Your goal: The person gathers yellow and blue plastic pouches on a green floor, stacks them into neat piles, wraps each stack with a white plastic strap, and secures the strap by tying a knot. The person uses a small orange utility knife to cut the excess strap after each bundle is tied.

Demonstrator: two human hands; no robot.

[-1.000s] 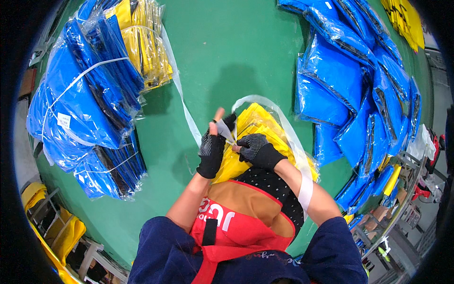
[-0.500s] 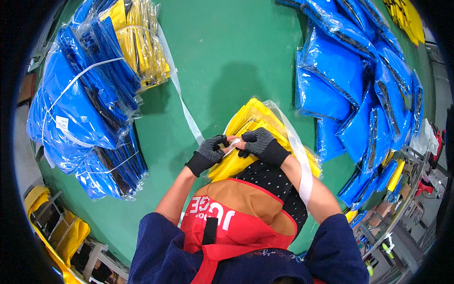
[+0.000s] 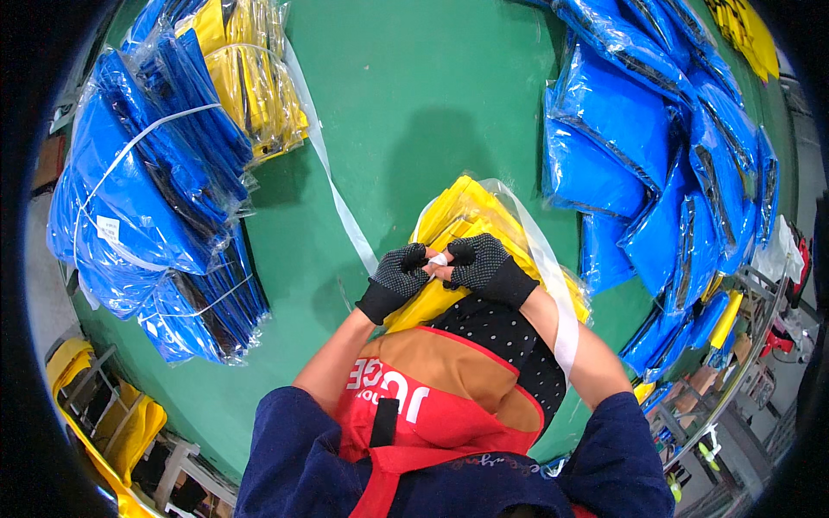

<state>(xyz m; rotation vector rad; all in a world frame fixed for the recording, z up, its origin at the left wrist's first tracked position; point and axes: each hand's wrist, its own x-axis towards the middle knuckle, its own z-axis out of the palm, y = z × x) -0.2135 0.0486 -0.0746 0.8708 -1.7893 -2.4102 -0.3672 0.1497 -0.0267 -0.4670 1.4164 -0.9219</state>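
A stack of yellow folded items in clear plastic point(image 3: 458, 211) lies on the green table in front of me. White strapping ribbon point(image 3: 540, 250) runs round the stack, one length trailing over my right forearm and another stretching to the upper left. My left hand point(image 3: 399, 278) and my right hand point(image 3: 485, 266), both in dark dotted gloves with bare fingertips, meet over the stack. Their fingertips are closed on a small bunched part of the ribbon. Whether it is knotted there, I cannot tell.
On the left stand tied bundles of blue plastic-wrapped packs point(image 3: 155, 207) and a tied yellow bundle point(image 3: 250, 78). A spread pile of blue packs point(image 3: 639, 164) covers the right side of the green table point(image 3: 371, 86). Yellow material point(image 3: 129, 427) hangs on a rack at lower left.
My fingertips have drawn closer together over the bunched ribbon, the left hand moving slightly right. The bundles around me stay where they were.
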